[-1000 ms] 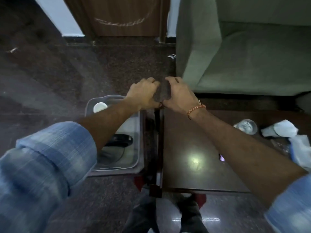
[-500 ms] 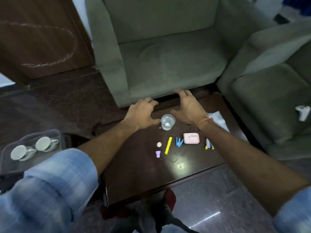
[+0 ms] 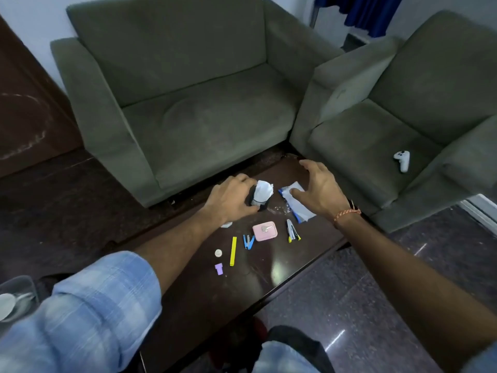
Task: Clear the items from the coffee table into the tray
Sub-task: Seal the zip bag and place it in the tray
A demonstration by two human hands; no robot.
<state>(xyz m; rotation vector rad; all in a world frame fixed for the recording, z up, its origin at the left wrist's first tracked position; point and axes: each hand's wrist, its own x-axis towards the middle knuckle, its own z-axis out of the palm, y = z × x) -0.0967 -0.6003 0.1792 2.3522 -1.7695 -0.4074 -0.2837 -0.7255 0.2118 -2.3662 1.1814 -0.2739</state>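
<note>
My left hand [image 3: 233, 200] grasps a dark cup stuffed with white paper [image 3: 261, 197] at the far edge of the coffee table [image 3: 204, 289]; my right hand [image 3: 320, 191] hovers, fingers spread, over a plastic packet [image 3: 297, 204]. The tray [image 3: 18, 285] (cups inside) sits at lower left, well apart.

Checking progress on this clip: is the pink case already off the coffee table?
No, the pink case lies on the coffee table, between the blue clips and the pens.

Both arms reach forward, left hand [image 3: 233, 201] curled closed, right hand [image 3: 321, 190] spread.
</note>
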